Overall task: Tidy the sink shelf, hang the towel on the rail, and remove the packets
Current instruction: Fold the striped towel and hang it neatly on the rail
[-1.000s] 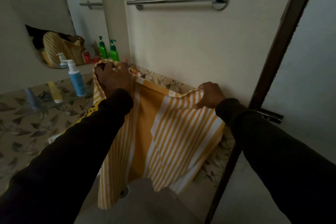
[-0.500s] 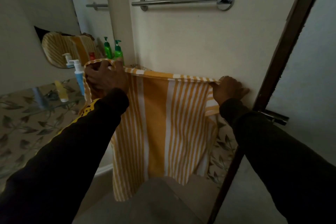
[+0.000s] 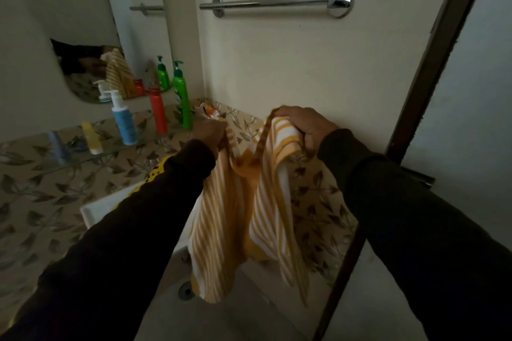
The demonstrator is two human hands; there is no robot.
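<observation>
Head view: we grip the towel (image 3: 243, 219) in both hands, left hand (image 3: 212, 133), right hand (image 3: 304, 126). The rail (image 3: 271, 3) runs sideways, straight above our right hand.

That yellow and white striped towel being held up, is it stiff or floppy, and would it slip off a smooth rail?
Probably floppy: the yellow and white striped towel sags in folds between the left hand and right hand. It looks light, since it is held by its top edge alone. On the polished chrome rail it might slide if draped unevenly.
</observation>
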